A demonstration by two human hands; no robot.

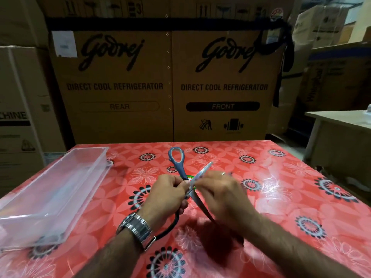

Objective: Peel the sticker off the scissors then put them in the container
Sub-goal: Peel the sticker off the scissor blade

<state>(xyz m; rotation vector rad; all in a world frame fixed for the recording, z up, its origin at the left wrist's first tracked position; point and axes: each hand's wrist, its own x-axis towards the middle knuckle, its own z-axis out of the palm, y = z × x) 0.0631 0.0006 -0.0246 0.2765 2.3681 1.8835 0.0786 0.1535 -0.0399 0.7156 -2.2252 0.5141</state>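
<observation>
The left hand point(168, 194) is hiding one handle of the scissors point(179, 167). The right hand point(218, 192) is looking blurry and is covering most of the sticker point(189, 176).

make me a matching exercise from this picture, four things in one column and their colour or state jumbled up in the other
Column one:
1. scissors
2. container
3. wristwatch
4. tablecloth

Column two:
a. red with a flower print
b. blades apart, held between the left hand and the right hand
c. clear plastic, on the left side of the table
d. silver metal, on the left wrist

Pairs: 1-b, 2-c, 3-d, 4-a
</observation>
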